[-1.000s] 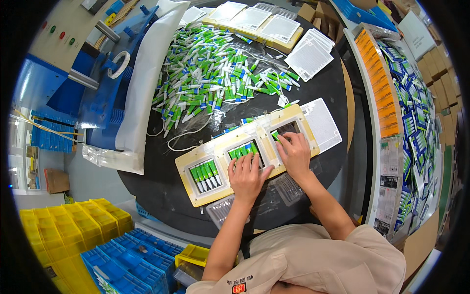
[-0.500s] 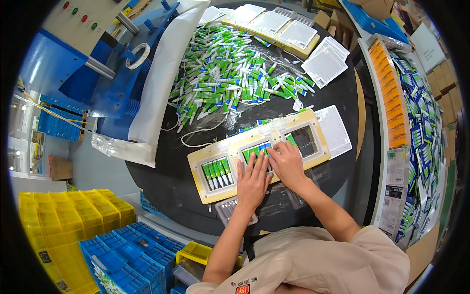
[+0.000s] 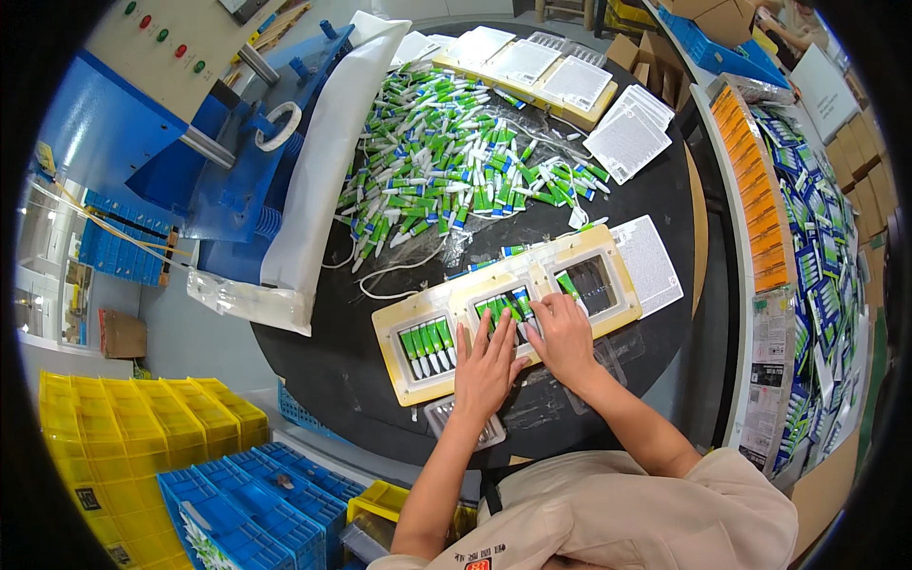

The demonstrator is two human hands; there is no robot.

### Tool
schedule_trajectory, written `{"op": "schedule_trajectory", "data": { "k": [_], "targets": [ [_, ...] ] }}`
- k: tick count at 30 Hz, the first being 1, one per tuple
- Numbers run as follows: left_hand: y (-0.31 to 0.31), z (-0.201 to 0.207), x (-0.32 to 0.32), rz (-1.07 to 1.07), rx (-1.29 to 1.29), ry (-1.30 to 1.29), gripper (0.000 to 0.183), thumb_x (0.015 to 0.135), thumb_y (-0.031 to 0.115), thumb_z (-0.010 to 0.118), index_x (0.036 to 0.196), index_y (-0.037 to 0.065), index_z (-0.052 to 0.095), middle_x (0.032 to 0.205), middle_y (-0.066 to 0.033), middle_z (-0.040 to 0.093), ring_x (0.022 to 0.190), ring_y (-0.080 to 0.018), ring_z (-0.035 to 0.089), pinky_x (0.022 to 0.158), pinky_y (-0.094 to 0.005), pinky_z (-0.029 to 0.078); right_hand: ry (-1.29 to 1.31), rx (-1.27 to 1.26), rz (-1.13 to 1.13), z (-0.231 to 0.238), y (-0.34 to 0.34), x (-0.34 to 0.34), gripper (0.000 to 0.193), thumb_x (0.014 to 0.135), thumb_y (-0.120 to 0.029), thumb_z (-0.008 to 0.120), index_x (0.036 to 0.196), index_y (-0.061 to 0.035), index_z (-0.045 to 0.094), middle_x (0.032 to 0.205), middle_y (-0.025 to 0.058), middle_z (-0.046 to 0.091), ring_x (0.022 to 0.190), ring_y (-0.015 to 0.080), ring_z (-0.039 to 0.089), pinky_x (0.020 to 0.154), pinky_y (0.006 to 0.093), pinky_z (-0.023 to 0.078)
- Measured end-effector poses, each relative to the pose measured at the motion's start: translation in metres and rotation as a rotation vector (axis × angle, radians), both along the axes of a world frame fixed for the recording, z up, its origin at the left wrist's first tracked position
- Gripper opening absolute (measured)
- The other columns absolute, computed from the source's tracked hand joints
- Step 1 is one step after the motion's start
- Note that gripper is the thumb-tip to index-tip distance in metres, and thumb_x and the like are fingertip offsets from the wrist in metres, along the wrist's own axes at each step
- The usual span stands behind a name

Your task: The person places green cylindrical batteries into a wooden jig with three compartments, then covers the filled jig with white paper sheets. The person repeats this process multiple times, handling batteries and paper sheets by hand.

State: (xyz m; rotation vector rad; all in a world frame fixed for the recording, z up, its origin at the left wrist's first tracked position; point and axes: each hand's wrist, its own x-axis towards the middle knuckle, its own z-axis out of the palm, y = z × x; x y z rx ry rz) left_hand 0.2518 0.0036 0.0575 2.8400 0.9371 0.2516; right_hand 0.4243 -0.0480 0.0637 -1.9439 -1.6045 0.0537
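Observation:
A cream three-window frame (image 3: 432, 388) lies slantwise before me. Its left window holds a row of green tubes (image 3: 427, 347) with white caps. Over the middle window, my left hand (image 3: 486, 370) lies with fingers stretched out on the tubes there, partly covering them. My right hand (image 3: 567, 344) rests at that window's right side, fingers apart, beside a tube with a blue band (image 3: 521, 302). In the right window, one green tube (image 3: 567, 284) lies at the left end of a clear blister tray (image 3: 596, 285).
A large heap of green-and-white tubes (image 3: 456, 157) covers the table's far side. Another frame carrying white cards (image 3: 579, 71) stands behind it; loose cards (image 3: 627, 138) lie at right. A blue machine (image 3: 228, 190) stands left, yellow crates (image 3: 142, 427) and blue crates (image 3: 252, 503) lower left.
The view has shifted slightly, so the scene sits a little lower. My hands remain over the middle window; the left fingers have moved slightly among the tubes.

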Motion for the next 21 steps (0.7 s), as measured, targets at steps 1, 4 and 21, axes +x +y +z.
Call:
{"op": "schedule_trajectory", "data": {
  "k": [1,4,21],
  "targets": [
    [0.000,0.000,-0.001,0.006,0.002,-0.027,0.067,0.096,0.046,0.061,0.151,0.009,0.047,0.161,-0.0034,0.039,0.151,-0.0293,0.031,0.122,-0.0600,0.020,-0.015,-0.017,-0.028,0.001,0.000,-0.004,0.039,0.079,-0.014,0.077,0.113,-0.0027,0.065,0.101,0.0108,0.058,0.098,0.0294,0.058,0.081,0.0414,0.047],
    [0.000,0.000,0.000,0.004,-0.029,-0.048,0.068,0.097,0.046,0.061,0.152,0.010,0.045,0.161,-0.0035,0.039,0.151,-0.0288,0.030,0.122,-0.0588,0.021,-0.078,-0.015,-0.097,0.002,0.002,-0.012,0.039,0.076,-0.014,0.077,0.111,-0.0025,0.063,0.099,0.0109,0.057,0.098,0.0288,0.057,0.080,0.0399,0.047],
    [0.007,-0.011,0.001,-0.075,-0.031,-0.054,0.067,0.099,0.040,0.060,0.155,0.009,0.040,0.162,-0.0061,0.037,0.151,-0.0293,0.032,0.123,-0.0542,0.022,-0.009,0.139,-0.073,-0.002,-0.013,0.005,0.034,0.083,0.000,0.065,0.117,0.0015,0.068,0.102,0.0128,0.063,0.092,0.0303,0.066,0.074,0.0371,0.056]
  ]
}}
